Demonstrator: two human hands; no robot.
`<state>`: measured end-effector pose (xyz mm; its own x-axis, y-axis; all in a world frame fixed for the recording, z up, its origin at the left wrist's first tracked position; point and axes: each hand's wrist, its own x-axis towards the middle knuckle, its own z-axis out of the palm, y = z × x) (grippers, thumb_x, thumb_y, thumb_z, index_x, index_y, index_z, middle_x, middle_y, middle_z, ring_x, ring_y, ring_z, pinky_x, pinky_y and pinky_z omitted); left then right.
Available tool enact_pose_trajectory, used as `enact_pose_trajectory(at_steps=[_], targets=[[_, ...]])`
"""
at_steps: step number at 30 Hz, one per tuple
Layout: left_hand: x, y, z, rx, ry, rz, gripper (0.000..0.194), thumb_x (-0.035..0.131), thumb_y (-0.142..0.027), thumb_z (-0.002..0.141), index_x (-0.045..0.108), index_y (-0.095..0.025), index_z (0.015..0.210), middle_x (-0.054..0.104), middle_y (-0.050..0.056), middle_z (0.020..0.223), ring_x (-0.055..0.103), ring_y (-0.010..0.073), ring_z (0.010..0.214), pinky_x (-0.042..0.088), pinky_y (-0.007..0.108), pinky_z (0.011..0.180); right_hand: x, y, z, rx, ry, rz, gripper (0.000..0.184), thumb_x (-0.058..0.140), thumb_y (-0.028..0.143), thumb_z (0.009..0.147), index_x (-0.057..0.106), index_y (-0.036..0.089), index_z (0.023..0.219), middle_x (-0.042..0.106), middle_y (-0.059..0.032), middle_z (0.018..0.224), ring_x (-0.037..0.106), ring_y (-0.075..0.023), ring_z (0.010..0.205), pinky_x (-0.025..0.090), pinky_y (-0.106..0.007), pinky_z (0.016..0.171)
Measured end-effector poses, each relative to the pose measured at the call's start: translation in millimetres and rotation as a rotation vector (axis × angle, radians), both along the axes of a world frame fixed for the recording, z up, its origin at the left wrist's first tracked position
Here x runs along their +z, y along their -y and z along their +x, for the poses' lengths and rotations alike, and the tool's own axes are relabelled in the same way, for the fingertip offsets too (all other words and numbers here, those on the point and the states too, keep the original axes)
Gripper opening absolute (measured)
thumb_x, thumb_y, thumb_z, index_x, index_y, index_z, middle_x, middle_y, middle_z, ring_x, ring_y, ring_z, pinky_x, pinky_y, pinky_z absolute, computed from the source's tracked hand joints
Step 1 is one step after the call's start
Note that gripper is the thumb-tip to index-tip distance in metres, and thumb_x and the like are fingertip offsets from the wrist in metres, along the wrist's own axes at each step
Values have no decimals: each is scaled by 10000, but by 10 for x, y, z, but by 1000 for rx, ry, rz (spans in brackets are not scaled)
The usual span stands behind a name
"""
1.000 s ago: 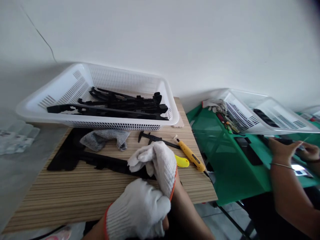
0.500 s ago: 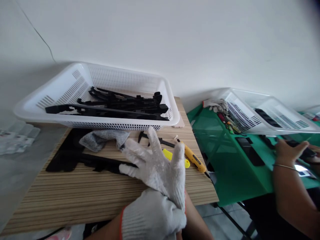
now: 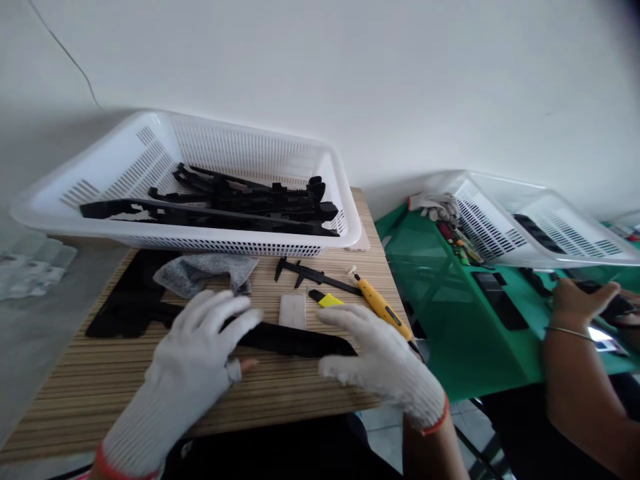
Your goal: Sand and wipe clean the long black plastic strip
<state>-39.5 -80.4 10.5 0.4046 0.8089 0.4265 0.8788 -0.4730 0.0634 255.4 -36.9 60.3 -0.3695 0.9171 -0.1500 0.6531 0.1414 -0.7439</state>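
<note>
Both of my hands wear white knit gloves with red cuffs. A long black plastic part lies flat across the wooden table, its wide end at the left. My left hand is over the middle of this part, fingers apart and slightly bent; its bare thumb tip pokes out of the glove. Whether it touches the part I cannot tell. At the part's right end is my right hand, with thumb and fingers apart and nothing between them. Behind the part lie a small whitish block and a yellow-handled cutter, partly hidden by my right hand.
A white plastic basket with several black parts stands at the back. Before it lie a grey cloth, a black caliper and a yellow corded tool. To the right, a co-worker's hands hold a black piece at a green table.
My left hand has let go of the right glove's cuff. The hands have parted, left hand moving left and right hand moving right, both over the long black part.
</note>
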Motion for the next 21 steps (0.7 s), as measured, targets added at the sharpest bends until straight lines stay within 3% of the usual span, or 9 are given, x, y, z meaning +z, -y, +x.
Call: enact_pose_trajectory(at_steps=[2,3,6,10,12,14,18,19,21], targets=[[-95,-1,-101,130,-84,-16,475,846,-282,794,719,-232,1249,668,171,1390,601,479,1290,584,641,1011,-80,7,-98,100,273,-67,793,904,309,683,694,280,1447,716,-122,1430,641,-407,1331,510,-587,1101],[-122,6,-125,169,-92,-36,501,861,-265,767,725,-242,1248,644,169,1420,586,483,1309,586,647,1019,-129,4,-152,129,355,-85,788,879,284,709,676,270,1471,724,-130,1413,647,-408,1322,520,-582,1091],[-109,56,-159,217,-48,-54,517,834,-348,812,706,-254,1305,597,162,1466,572,467,1338,605,637,1012,-253,-15,-235,154,402,-53,537,737,193,814,762,254,1347,800,-105,1227,725,-348,1192,556,-510,1049],[33,139,-223,298,-71,5,468,716,-370,936,655,-223,1377,544,199,1519,538,471,1380,576,674,1057,-259,-22,-161,138,215,-26,411,656,107,796,847,270,1121,839,-41,1050,782,-281,1035,600,-414,967],[99,151,-271,298,-137,89,505,727,-334,937,616,-219,1416,521,224,1542,525,480,1395,519,709,1112,-204,-10,-124,159,105,-86,445,645,98,768,849,297,1110,844,-12,1010,794,-268,974,621,-390,909],[148,129,-328,241,-188,169,505,695,-301,949,587,-247,1439,596,194,1500,575,447,1359,465,721,1148,-151,6,-107,186,9,-136,505,659,106,753,833,314,1179,844,-4,1043,795,-271,983,626,-397,916],[204,85,-501,-1,-174,158,299,497,-269,1038,667,-239,1282,820,59,1135,738,275,1068,544,485,1079,-145,11,-70,203,-238,-251,462,741,247,840,787,294,1297,834,-20,1086,791,-259,999,641,-390,902],[206,104,-566,-16,-156,152,271,506,-277,1046,685,-222,1242,827,61,1092,744,264,1040,561,437,1035,-169,-1,-60,193,-323,-300,407,729,337,897,786,271,1295,831,-35,1076,792,-250,976,650,-373,858],[192,196,-724,76,-85,108,231,598,-304,1031,709,-239,1223,831,46,1095,743,266,1069,562,417,1015,-239,-40,-61,120,-483,-326,425,611,502,1011,782,218,1279,822,-70,1043,790,-232,925,656,-350,794]])
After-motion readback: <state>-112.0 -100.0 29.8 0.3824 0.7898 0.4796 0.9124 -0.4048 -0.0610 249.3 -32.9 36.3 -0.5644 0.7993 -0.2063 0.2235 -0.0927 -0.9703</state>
